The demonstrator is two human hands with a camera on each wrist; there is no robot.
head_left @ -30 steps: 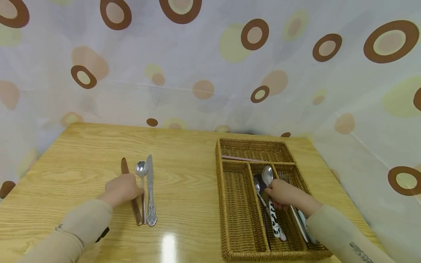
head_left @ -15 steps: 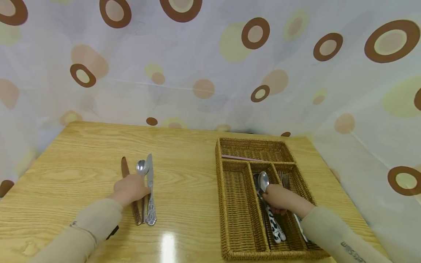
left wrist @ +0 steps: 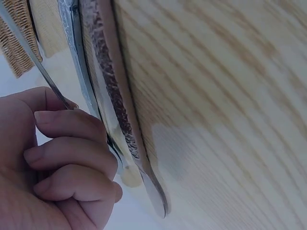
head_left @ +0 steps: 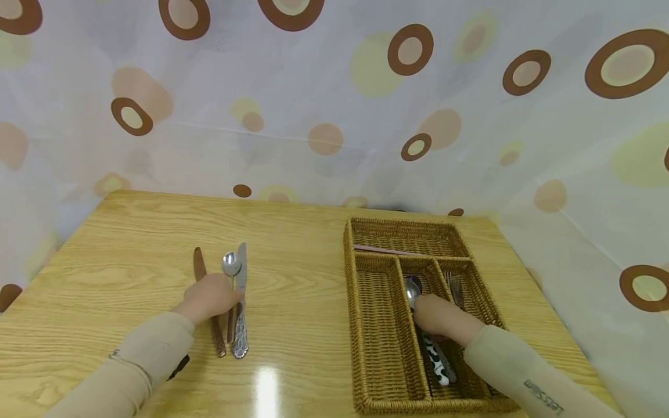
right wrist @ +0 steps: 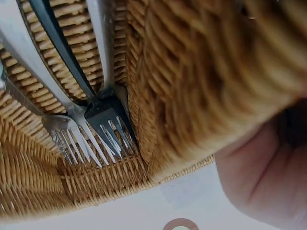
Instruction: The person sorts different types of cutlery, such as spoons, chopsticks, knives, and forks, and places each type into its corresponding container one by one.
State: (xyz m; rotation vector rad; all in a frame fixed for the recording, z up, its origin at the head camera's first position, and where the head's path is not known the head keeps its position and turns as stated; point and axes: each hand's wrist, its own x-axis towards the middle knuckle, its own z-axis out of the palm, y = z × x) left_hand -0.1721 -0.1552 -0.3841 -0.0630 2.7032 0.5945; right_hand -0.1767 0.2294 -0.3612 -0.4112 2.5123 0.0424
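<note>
On the left of the table in the head view, my left hand (head_left: 211, 295) pinches the thin handle of a silver spoon (head_left: 230, 264). A copper-coloured knife (head_left: 200, 264) lies to that spoon's left, and a silver knife with an ornate handle (head_left: 240, 342) to its right. My right hand (head_left: 439, 316) reaches down into the middle compartment of the wicker tray (head_left: 351, 325), gripping a metal spoon (head_left: 411, 290) whose bowl shows past the fingers. Its fingertips are hidden. Under the hand lies a black-and-white spotted handle (head_left: 436, 363).
Several forks, including a black fork (right wrist: 108, 120), fill the tray's right compartment. A pink stick-like utensil (head_left: 387, 250) lies in the back compartment. Wicker dividers (head_left: 415, 331) separate the compartments. A patterned cloth (head_left: 292, 116) hangs behind the table.
My right hand has moved left and lower with its spoon into the middle compartment. My left hand has shifted slightly right; its spoon now lies closer to the ornate knife.
</note>
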